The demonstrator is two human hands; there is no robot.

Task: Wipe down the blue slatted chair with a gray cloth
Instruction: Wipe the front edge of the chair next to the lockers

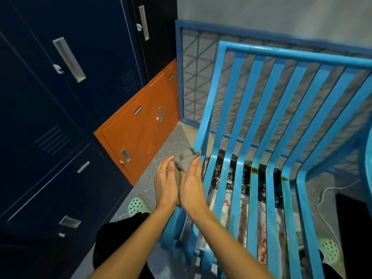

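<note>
- Centre-left in the head view, the left hand (166, 185) and right hand (192, 187) meet palm to palm, just beside the left edge of the blue slatted chair (253, 117).
- Both sets of fingers (196, 164) lie nearly straight, pressing the gray cloth (184, 161) between them; its bunched top pokes out above the fingertips.
- Rusty stains mark the chair's seat slats at right of frame.
- Dark blue lockers (60, 97) stand at left, with orange lockers (141, 127) beyond.

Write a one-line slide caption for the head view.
Left hand and right hand press a gray cloth between them beside the blue slatted chair, near navy lockers and orange lockers.
</note>
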